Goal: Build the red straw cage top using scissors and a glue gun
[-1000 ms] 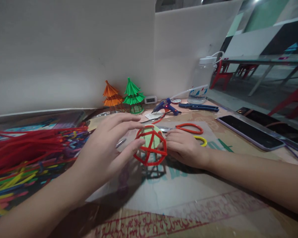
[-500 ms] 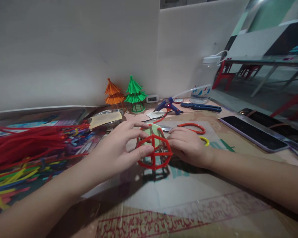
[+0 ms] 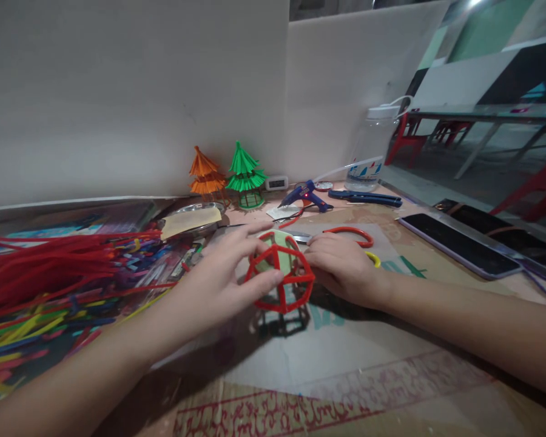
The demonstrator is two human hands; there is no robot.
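A small openwork frame of red pipe cleaners (image 3: 298, 278), many-sided with crossing spokes on the near face, is held tilted above the sheet. A pale green disc (image 3: 286, 262) shows behind the spokes. My left hand (image 3: 230, 267) grips the frame from the left, thumb across the near face and fingers over the top. My right hand (image 3: 341, 264) is closed at the frame's right side with curled fingers; its fingertips are partly hidden. Just behind that hand lie scissors with a red handle (image 3: 355, 230). A yellow loop (image 3: 374, 259) pokes out beside the wrist.
Red pipe cleaners (image 3: 68, 267) and several coloured ones lie at left. Orange (image 3: 204, 170) and green (image 3: 246, 173) pagoda-like models stand by the wall. Behind are a blue glue gun (image 3: 307, 195), blue pliers-like tool (image 3: 366, 198) and bottle (image 3: 368, 145). A phone (image 3: 459, 244) lies right.
The red frame has turned slightly in my hands, so more of the pale green disc shows. Both hands stay on nearly the same spots; the view has shifted a little.
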